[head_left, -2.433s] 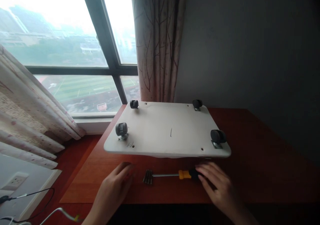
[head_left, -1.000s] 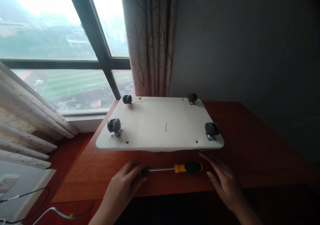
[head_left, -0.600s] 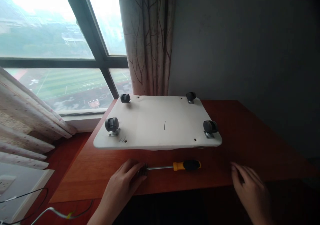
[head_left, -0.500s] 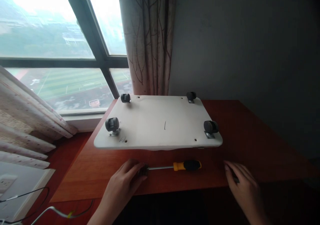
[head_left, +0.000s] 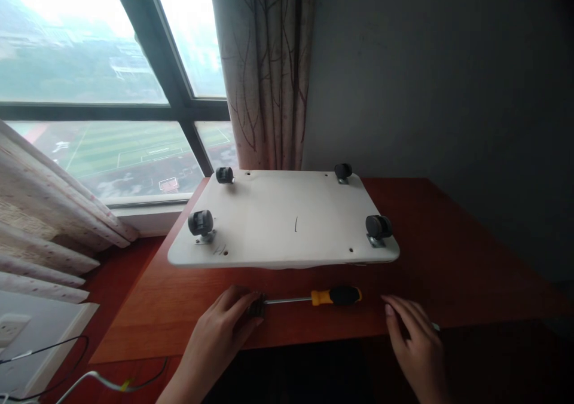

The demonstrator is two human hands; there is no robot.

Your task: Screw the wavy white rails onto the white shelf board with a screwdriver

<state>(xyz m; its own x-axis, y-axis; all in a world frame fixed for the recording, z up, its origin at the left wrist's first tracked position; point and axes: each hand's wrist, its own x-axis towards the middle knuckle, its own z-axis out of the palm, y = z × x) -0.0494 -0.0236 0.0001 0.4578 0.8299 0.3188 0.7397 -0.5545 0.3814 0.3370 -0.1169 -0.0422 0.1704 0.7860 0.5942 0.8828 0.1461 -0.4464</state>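
Note:
My left hand (head_left: 228,317) pinches a small dark piece (head_left: 256,306) between thumb and fingers. The metal shaft tip of a screwdriver (head_left: 323,298) meets that piece, and its yellow and black handle lies on the table pointing right. My right hand (head_left: 413,332) rests low over the front edge, right of the handle, fingers loosely curved, thumb and index tips slightly apart, with nothing visible between them. Behind both hands lies a white board (head_left: 287,213), underside up, with black casters at its corners, such as the front-left caster (head_left: 201,223) and the front-right caster (head_left: 378,227).
A reddish-brown wooden table (head_left: 448,242) carries everything. A small pale object (head_left: 436,327) shows beside my right hand at the table edge. Window (head_left: 147,159) and curtain (head_left: 273,93) stand behind at left. Cables (head_left: 103,380) hang at the lower left.
My right hand has moved left toward the screwdriver handle, and a small pale object now shows at its right side. My left hand, the screwdriver and the board stay in place.

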